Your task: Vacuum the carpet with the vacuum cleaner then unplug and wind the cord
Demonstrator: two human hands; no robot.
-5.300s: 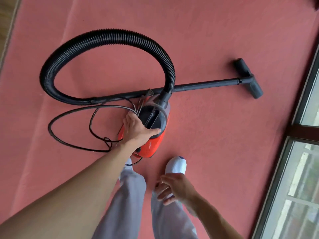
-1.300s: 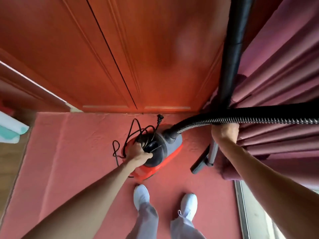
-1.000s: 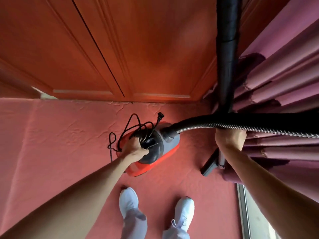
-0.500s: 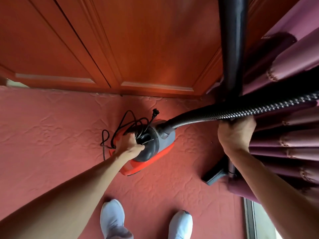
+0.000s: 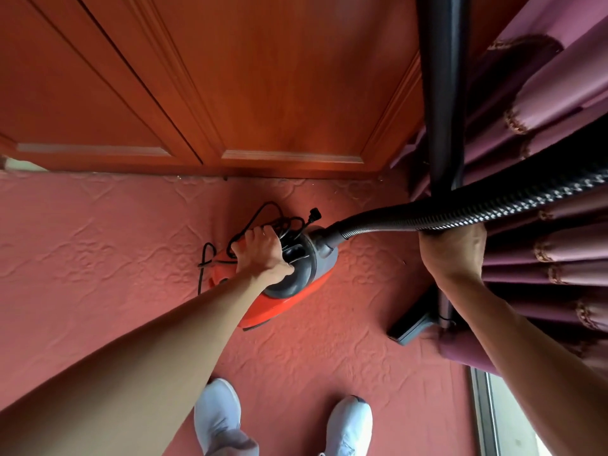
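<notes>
Vacuum cleaner, a small red canister [image 5: 276,307] with a grey domed top, is sitting on the salmon-pink embossed carpet [image 5: 98,251], a little ahead of the person's two white sneakers [image 5: 217,419], which are standing at the near edge of the view. The left hand [image 5: 261,253] is reaching down with its fingers curling round the handle on the canister's top, gripping it, and loops of the thin black power cord [image 5: 263,218] are bunching under and beside those fingers, with the black plug [image 5: 314,213] sticking up just past the grey dome. One loop of cord is trailing onto the carpet to the left of the canister. A black ribbed flexible hose [image 5: 477,209] is leaving the canister's front and running right, and the right hand [image 5: 452,248] is clenching round it from below. Under that hand the black floor nozzle [image 5: 411,327] is resting on the carpet, touching the hem of the purple pleated curtain [image 5: 543,258], and the black rigid wand tube [image 5: 441,93] is standing upright against the curtain folds. Open carpet is stretching away to the left of the canister and between it and the shoes. Beyond the canister the carpet is ending at the reddish-brown panelled wooden door [image 5: 230,77], and the curtain is closing off the right side.
</notes>
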